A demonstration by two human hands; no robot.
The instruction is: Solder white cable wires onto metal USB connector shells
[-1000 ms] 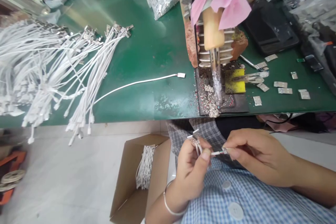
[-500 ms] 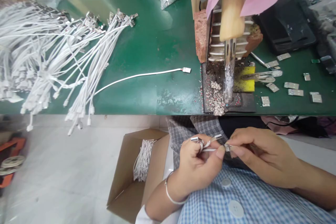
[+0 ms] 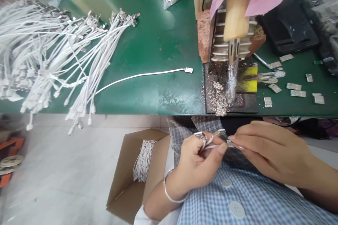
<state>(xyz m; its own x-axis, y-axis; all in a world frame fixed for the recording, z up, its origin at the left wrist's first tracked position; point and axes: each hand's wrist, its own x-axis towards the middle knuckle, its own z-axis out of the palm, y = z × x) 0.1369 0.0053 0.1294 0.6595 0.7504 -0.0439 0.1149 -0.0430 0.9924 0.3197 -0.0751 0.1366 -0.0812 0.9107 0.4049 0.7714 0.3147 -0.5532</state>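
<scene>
My left hand [image 3: 199, 163] is closed round a small bunch of short white cables [image 3: 208, 140] whose metal plug ends stick up above my fingers. My right hand [image 3: 266, 153] pinches a small metal shell [image 3: 230, 143] at the tip of one of those cables, right against my left thumb. Both hands are held over my lap, below the front edge of the green table [image 3: 150, 42]. A soldering iron [image 3: 233, 38] with a wooden handle rests in its stand just above my hands.
A big heap of white cables [image 3: 52, 52] covers the table's left; one single cable [image 3: 142, 76] lies apart. Loose metal shells [image 3: 293, 89] and a yellow sponge [image 3: 246, 81] lie right of the iron. A cardboard box [image 3: 137, 172] with cables stands on the floor.
Both hands have risen a little toward the table edge. My left hand turned, so the plug ends now stand higher; the right keeps its pinch on the cable tip.
</scene>
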